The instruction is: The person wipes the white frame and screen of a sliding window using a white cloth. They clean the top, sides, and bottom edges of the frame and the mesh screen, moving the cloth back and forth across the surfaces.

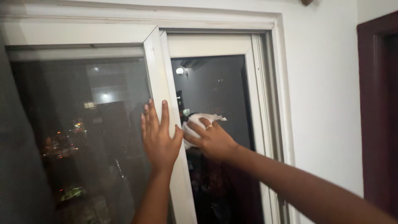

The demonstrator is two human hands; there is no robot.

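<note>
Against the dark window pane [215,87], the right hand [211,139] clutches a crumpled white cloth [195,122], bunched under its fingers and poking out above them. Just beside it, the left hand [158,137] lies flat and unclenched on the white sash frame [159,70].

Bare forearms, no sleeves; ring [209,127] on right hand [213,141].
</note>
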